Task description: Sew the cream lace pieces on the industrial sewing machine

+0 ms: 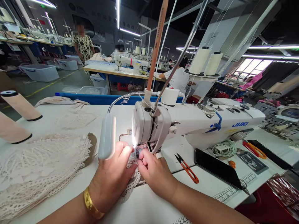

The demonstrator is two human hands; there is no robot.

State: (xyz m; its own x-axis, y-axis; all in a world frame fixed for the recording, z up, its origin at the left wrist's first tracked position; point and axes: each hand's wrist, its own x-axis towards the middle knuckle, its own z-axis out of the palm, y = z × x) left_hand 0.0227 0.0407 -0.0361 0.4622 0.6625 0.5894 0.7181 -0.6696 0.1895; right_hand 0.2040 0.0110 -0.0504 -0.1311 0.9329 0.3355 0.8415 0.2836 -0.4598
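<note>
A white JUKI sewing machine (151,124) stands before me, its lamp (107,137) lighting the needle area. White scalloped lace fabric (131,183) lies under the needle, partly covered by my hands. My left hand (112,174), with a gold bracelet at the wrist, has its fingers bent and its thumb on the lace, left of the needle. Close by the presser foot, my right hand (154,171) pinches the lace from the right, fingers curled. The fingertips of both hands are partly hidden. Orange thread snips (187,168) lie to the right of my right hand.
Stacked lace pieces (39,168) cover the table's left side, beside two thread cones (21,105). A black phone (217,168), coiled cable (224,149) and orange-handled scissors (257,150) lie right. A pencil (157,46) rises from the machine head. People work at tables beyond.
</note>
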